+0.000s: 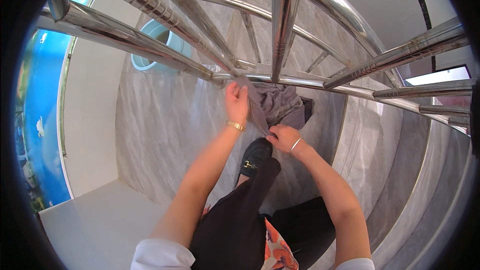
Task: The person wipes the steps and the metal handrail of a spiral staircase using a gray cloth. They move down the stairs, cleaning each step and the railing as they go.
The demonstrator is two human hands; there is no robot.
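Note:
A grey cloth (275,99) lies bunched on the marble-patterned floor, against the bottom rail (288,80) of the stainless steel railing. One flap of it is stretched between my hands. My left hand (237,99), with a gold bracelet at the wrist, grips the flap's upper end beside the foot of a railing post. At the lower end, my right hand (283,138) pinches the cloth's edge just past the toe of my black shoe (257,155). A dark piece (308,110) shows at the bundle's right side; I cannot tell what it is.
Steel tubes (283,18) of the railing cross above and ahead of my hands. Beyond them stands a light blue bucket (144,62) with murky liquid. Marble-patterned steps (360,138) run along the right. A white wall (90,120) with a blue picture panel (45,101) bounds the left.

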